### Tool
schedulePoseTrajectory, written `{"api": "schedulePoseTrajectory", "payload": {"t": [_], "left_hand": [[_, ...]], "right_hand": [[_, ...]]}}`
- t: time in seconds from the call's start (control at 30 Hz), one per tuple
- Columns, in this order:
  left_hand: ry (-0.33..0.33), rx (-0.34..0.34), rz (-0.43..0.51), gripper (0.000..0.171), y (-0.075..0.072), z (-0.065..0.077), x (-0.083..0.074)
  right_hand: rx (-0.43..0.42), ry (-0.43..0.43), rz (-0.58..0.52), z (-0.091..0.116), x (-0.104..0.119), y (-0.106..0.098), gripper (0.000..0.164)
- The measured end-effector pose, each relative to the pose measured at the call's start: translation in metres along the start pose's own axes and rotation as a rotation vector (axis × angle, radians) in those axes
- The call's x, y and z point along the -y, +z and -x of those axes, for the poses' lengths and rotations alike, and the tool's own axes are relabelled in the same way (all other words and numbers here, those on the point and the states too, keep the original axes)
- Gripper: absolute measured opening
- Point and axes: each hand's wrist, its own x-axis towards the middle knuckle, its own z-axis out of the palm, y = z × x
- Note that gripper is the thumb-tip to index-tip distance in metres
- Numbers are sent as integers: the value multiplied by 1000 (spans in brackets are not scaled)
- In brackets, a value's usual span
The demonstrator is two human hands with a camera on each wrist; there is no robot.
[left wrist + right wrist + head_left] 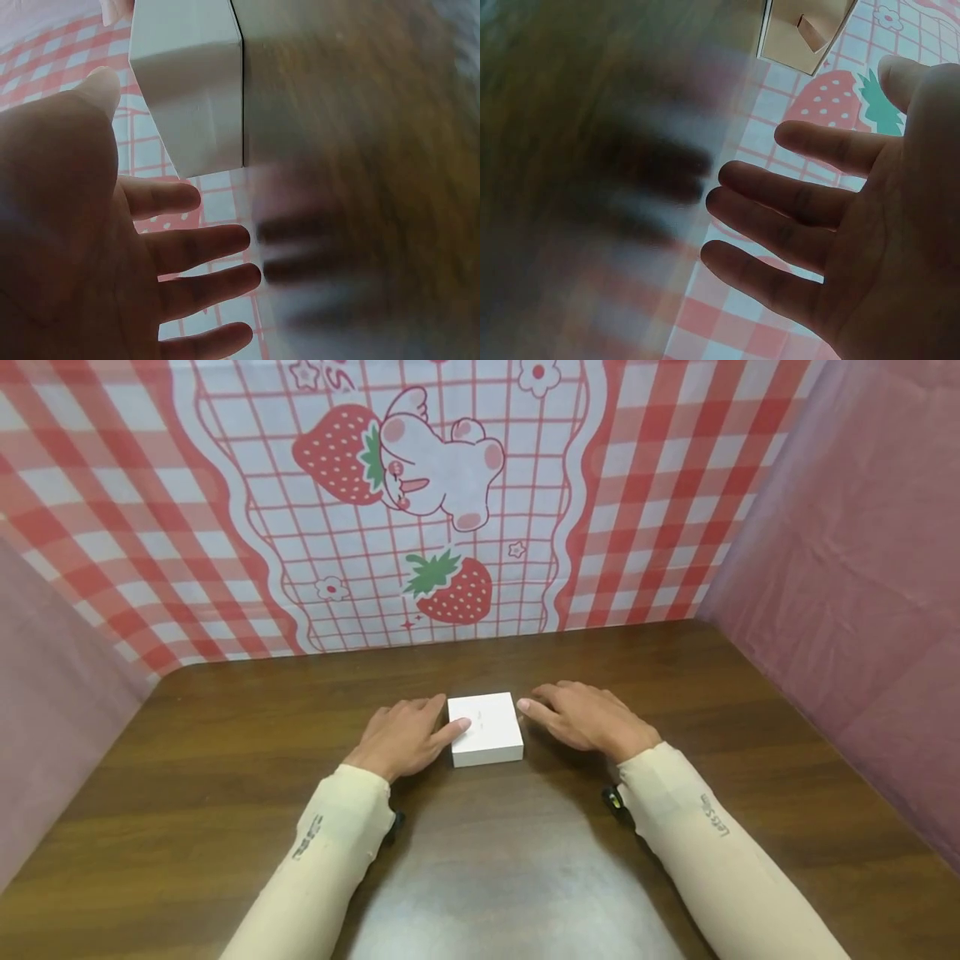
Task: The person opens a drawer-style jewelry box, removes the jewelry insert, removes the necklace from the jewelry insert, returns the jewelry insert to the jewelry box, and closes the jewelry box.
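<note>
A small white square box (489, 732) lies flat on the wooden table, with faint grey print on its lid. My left hand (405, 737) is at the box's left side, fingers spread, its thumb over the left edge of the lid in the head view. In the left wrist view the box (191, 90) stands beyond the thumb and the fingers are apart from it. To the right of the box, my right hand (588, 714) is held with straight, parted fingers and holds nothing. The right wrist view shows a small tab on the box's side (802, 30).
The brown wooden table (187, 793) reaches back to a red-and-white checked cloth (660, 485) with strawberries and a cartoon animal. Pink cloth (862, 568) hangs at the right, and paler cloth (60, 693) at the left. Both forearms wear cream sleeves.
</note>
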Motion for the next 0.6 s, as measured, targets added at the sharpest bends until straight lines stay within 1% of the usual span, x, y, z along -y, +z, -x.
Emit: {"api": "schedulePoseTrajectory", "payload": {"t": [0.13, 0.23, 0.37, 0.5, 0.6], "left_hand": [[13, -4, 9, 74, 1, -1, -1], [12, -1, 18, 77, 0, -1, -1], [-8, 6, 16, 82, -2, 0, -3], [-19, 25, 12, 80, -3, 2, -3], [-9, 25, 14, 76, -2, 4, -4]], "right_hand": [[3, -3, -3, 0, 0, -1, 66], [0, -4, -1, -2, 0, -2, 64], [-3, 1, 4, -3, 1, -3, 62], [12, 0, 6, -3, 3, 0, 62], [12, -1, 10, -2, 4, 1, 61]]}}
